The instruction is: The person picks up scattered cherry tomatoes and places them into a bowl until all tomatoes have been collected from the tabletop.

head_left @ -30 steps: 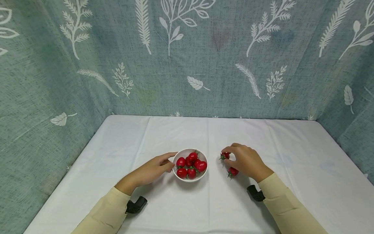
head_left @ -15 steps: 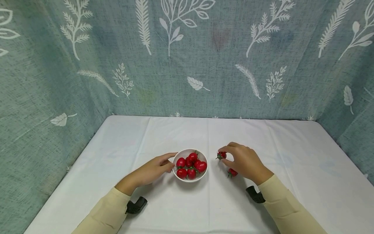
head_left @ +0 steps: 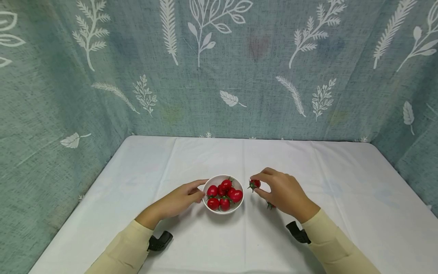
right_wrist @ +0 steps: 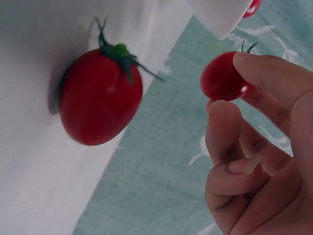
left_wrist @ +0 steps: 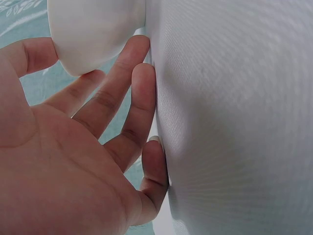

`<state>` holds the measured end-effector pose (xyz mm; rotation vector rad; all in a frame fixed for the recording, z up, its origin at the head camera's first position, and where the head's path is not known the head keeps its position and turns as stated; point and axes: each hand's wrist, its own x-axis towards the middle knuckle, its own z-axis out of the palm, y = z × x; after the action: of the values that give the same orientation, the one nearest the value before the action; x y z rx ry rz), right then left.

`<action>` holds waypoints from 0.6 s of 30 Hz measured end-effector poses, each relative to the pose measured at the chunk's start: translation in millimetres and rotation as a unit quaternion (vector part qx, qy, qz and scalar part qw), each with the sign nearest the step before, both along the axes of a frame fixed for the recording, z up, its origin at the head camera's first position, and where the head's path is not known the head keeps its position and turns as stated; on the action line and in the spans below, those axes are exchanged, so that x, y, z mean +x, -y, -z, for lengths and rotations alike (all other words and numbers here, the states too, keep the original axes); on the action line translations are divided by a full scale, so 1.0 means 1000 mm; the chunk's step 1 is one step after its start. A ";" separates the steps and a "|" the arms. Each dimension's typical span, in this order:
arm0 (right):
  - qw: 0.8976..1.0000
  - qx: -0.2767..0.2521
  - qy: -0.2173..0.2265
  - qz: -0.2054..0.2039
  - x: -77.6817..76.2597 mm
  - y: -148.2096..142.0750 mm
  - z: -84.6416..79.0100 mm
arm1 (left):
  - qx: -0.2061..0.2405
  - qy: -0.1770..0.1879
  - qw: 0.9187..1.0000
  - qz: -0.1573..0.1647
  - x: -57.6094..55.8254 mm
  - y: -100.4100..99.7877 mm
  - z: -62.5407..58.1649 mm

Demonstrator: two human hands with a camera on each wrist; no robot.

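A white bowl (head_left: 220, 212) stands on the table, holding several red cherry tomatoes (head_left: 213, 203). My left hand (head_left: 178, 198) holds the bowl's left side, thumb at the rim and forefinger against the outer wall; in the left wrist view the other fingers (left_wrist: 143, 93) extend along the tablecloth. To the right of the bowl, my right hand (head_left: 285, 193) pinches one cherry tomato (right_wrist: 218, 77) between thumb and fingers, its green stalk pointing toward the bowl. Another cherry tomato (right_wrist: 100, 100) lies on the cloth, mostly hidden under the right hand in the head view.
A white cloth (head_left: 191, 243) covers the table. Green-blue curtains (head_left: 253, 95) with white leaf prints hang behind it and at both sides. A dark wrist device (head_left: 160, 241) sits at each cream sleeve.
My right hand has moved left toward the bowl with the pinched cherry tomato, and now covers more of the one on the table. The left hand and bowl stay in place.
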<state>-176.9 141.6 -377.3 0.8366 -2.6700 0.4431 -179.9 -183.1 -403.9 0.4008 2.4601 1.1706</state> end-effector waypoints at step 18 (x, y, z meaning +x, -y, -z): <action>0.999 0.014 -0.015 -0.046 0.005 0.027 -0.010 | 0.002 -0.004 1.000 0.004 0.001 0.002 0.002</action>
<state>-172.1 114.7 -367.1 0.9709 -2.6235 0.4109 -178.9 -184.8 -405.5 0.4175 2.4614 1.1730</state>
